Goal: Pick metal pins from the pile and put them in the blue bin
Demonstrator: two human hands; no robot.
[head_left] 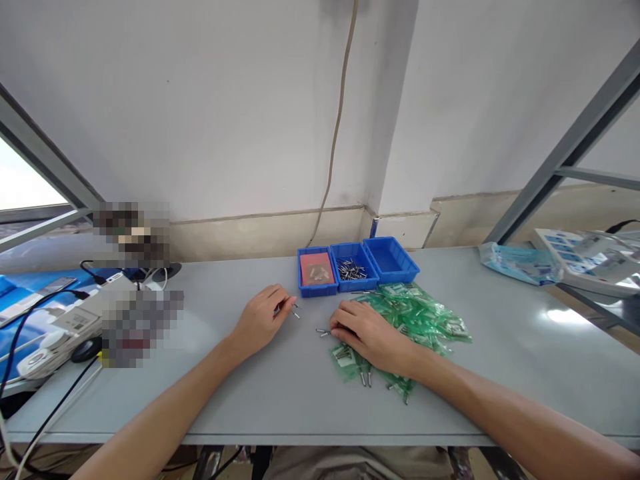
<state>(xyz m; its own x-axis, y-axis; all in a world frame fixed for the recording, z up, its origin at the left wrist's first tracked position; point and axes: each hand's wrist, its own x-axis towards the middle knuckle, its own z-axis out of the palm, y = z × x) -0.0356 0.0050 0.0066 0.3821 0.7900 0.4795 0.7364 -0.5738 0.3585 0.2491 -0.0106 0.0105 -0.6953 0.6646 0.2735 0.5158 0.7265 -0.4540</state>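
Green plastic bags (420,317) are piled under and beside the right hand (367,337), which is curled down pinching a small metal pin (321,331) whose long axis points left toward the other hand. Left hand (260,321) sits just across the gap, fingers closed on another pin (295,310), with three blue bins (357,267) right behind both on the grey table (280,393).

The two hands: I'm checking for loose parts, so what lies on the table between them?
In the head view, a few small metal pins lie on the grey table between the left hand and right hand; otherwise bare.
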